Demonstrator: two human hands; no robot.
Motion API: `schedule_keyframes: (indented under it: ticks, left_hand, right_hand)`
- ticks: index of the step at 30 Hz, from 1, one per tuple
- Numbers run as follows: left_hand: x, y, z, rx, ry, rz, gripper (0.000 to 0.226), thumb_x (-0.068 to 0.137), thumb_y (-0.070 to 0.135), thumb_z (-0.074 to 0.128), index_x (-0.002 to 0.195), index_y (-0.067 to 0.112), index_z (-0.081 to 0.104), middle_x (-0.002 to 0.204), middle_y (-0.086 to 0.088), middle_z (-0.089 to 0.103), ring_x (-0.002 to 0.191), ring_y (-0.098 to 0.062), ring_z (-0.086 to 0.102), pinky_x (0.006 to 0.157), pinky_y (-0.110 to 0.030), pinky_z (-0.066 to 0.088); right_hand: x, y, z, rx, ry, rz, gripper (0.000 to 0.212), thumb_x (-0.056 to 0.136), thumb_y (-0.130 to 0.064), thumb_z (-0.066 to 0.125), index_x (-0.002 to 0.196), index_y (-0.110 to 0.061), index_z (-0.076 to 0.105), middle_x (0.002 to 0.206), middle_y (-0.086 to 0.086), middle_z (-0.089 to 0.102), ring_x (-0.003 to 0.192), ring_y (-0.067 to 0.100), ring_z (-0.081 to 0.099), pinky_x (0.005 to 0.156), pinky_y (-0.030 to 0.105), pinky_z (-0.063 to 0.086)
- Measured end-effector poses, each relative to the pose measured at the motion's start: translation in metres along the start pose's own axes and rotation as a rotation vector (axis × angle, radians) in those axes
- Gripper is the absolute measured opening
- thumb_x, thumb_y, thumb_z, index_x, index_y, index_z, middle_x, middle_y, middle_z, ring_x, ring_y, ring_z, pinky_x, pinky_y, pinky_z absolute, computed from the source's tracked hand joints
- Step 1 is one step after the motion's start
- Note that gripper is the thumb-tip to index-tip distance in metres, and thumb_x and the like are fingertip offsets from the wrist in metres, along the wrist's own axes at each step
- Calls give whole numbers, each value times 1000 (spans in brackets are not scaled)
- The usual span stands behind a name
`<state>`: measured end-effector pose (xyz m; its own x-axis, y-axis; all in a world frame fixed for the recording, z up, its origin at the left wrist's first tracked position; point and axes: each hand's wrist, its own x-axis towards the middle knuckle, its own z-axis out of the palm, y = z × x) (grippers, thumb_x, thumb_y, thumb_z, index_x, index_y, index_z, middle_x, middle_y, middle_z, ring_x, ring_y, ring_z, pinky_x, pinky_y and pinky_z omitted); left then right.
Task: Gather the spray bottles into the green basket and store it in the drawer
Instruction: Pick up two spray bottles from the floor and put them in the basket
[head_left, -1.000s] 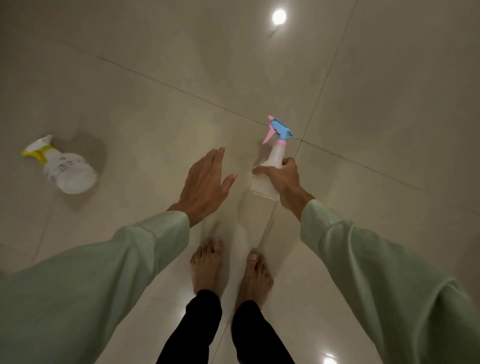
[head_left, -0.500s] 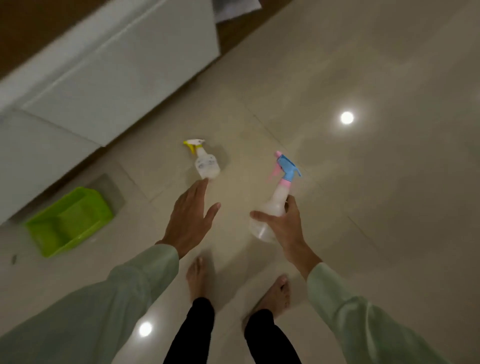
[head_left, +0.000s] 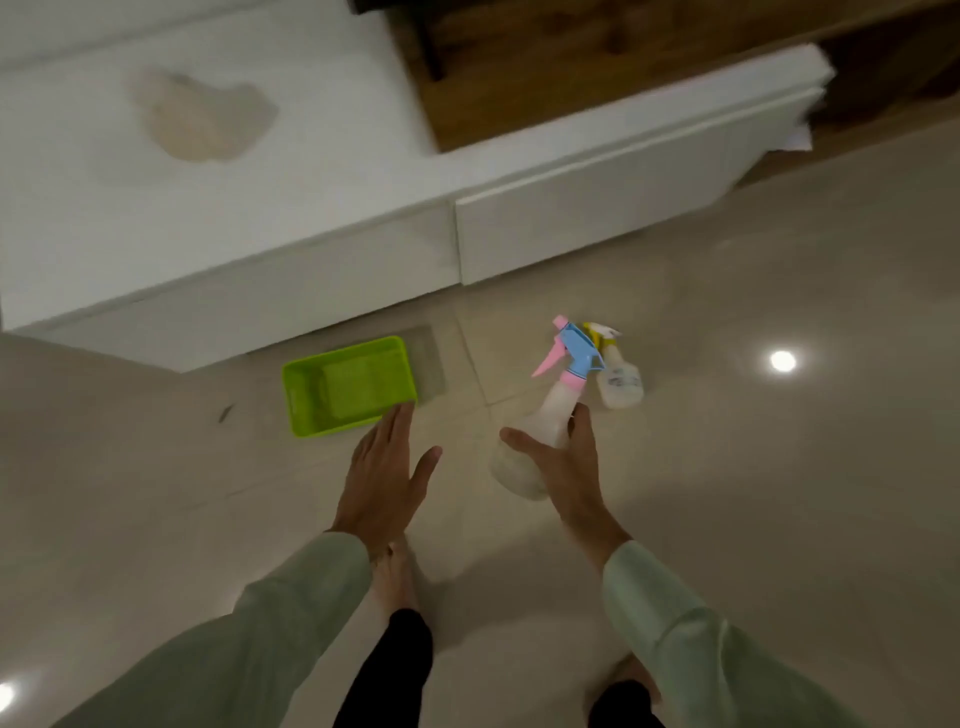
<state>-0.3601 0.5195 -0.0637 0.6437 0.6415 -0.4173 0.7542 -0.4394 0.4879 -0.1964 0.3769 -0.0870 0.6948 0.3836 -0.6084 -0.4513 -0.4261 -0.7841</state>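
My right hand (head_left: 569, 462) grips a clear spray bottle (head_left: 545, 415) with a blue and pink trigger head, held above the floor. Just behind it on the tiles stands a second spray bottle (head_left: 618, 376) with a yellow and white head. The green basket (head_left: 348, 384) sits empty on the floor to the left, close to the white drawer unit (head_left: 587, 223). My left hand (head_left: 384, 473) is flat and open, its fingertips near the basket's near right corner, holding nothing.
The low white cabinet runs across the top, its two drawer fronts shut, with a pale cloth-like patch (head_left: 202, 117) on top and a wooden surface (head_left: 519, 67) behind. Glossy beige tiles spread to the right. My bare feet and dark trouser legs are below.
My view has swung toward the cabinet, so the basket and yellow-headed bottle now lie closer ahead. My right hand still carries the blue-headed bottle; my left hand stays open.
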Motion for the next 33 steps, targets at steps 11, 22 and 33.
schedule_keyframes:
  ticks: [11, 22, 33]
  left_hand:
    - [33, -132, -80, -83, 65, -101, 69, 99, 45, 47, 155, 15, 21, 161, -8, 30, 148, -26, 30, 120, -40, 27]
    - [144, -232, 12, -97, 94, -171, 68, 98, 42, 50, 154, 13, 24, 158, -12, 34, 141, -34, 38, 113, -47, 37]
    - [199, -284, 82, -86, 104, -228, 67, 98, 40, 51, 153, 13, 25, 157, -11, 35, 141, -32, 39, 108, -47, 39]
  right_hand:
    - [22, -24, 192, 34, -69, -66, 44, 79, -23, 81, 114, -25, 55, 95, -12, 68, 87, 7, 67, 77, 31, 52]
    - [169, 93, 293, -229, -6, -341, 37, 77, -16, 85, 107, -5, 67, 94, 5, 72, 88, 22, 68, 81, 43, 55]
    - [233, 193, 325, -561, 5, -626, 36, 86, -26, 77, 116, -13, 64, 108, 3, 68, 103, 25, 60, 78, 28, 46]
